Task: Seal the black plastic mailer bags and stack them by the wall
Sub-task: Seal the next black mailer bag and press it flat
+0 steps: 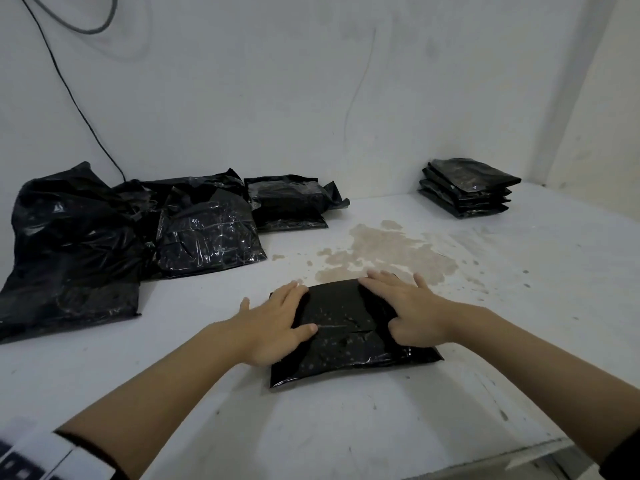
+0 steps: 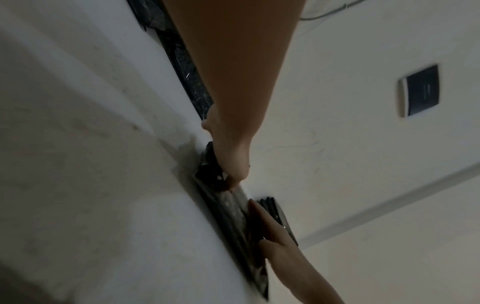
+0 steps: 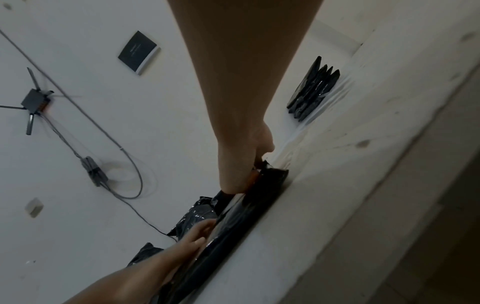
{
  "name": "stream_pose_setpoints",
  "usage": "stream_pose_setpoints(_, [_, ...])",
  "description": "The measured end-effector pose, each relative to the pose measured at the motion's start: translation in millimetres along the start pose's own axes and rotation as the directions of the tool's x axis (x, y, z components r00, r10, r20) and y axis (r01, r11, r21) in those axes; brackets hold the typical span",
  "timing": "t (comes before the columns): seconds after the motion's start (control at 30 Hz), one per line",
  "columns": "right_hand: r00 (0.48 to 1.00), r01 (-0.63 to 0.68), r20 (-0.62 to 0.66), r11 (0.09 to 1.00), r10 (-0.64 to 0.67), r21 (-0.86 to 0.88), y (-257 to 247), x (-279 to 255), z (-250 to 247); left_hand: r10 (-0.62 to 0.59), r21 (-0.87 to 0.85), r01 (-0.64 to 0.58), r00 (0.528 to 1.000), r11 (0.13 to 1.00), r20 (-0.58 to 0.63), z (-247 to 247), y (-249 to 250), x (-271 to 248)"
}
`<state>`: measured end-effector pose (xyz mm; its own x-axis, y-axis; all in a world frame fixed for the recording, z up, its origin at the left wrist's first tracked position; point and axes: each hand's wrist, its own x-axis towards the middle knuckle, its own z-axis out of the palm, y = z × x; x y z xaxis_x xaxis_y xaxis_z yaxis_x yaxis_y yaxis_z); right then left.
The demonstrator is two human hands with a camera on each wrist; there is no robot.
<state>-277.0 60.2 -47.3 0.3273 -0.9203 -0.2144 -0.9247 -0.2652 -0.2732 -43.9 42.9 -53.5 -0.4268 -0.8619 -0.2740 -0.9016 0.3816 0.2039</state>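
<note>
Sealing step in hand: flap of mailer bag [image 1: 346, 336] pressed flat. Lay at front middle of bench [image 1: 450, 393], long axis roughly left-right, folded edge toward far wall. Left hand [image 1: 273, 327] flat on left end, fingers straight, grip released. Right hand [image 1: 408, 308] flat on right end, thumb tucked, nothing clenched. Next, by judgement: lift and carry to sealed stack [image 1: 467, 188] at far right by wall. Unsealed pile [image 1: 138, 230] far left.

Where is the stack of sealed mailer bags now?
In the head view, the stack of sealed mailer bags sits far right on the white table, against the back wall near the corner.
</note>
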Motion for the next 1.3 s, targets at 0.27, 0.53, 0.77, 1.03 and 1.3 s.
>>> stream_pose_setpoints(0.27, [0.986,-0.068,0.15,0.997,0.075,-0.047,9.0,-25.7,5.9,-0.042,0.035,0.038,0.993,0.999,0.107,13.2,18.1,-21.6])
stream_pose_setpoints(0.53, [0.98,-0.113,0.166,0.993,0.107,0.026,13.2,-64.2,0.0,-0.08,0.134,0.059,0.984,0.989,0.161,10.4,57.8,-46.1])
stream_pose_setpoints(0.77, [0.92,-0.282,-0.224,0.94,0.322,0.194,-22.6,-57.9,28.0,-0.183,-0.048,0.182,0.983,0.982,-0.021,36.1,86.3,-37.3])
stream_pose_setpoints(1.03, [0.922,-0.269,-0.265,0.96,0.281,0.084,-15.3,-65.5,54.4,-0.231,-0.1,0.219,0.965,0.971,-0.127,54.6,96.4,-35.4])
stream_pose_setpoints(1.3, [0.92,-0.301,-0.238,0.95,0.311,0.078,-1.0,-66.1,49.1,-0.205,-0.086,0.197,0.974,0.976,-0.095,52.4,95.6,-30.0])
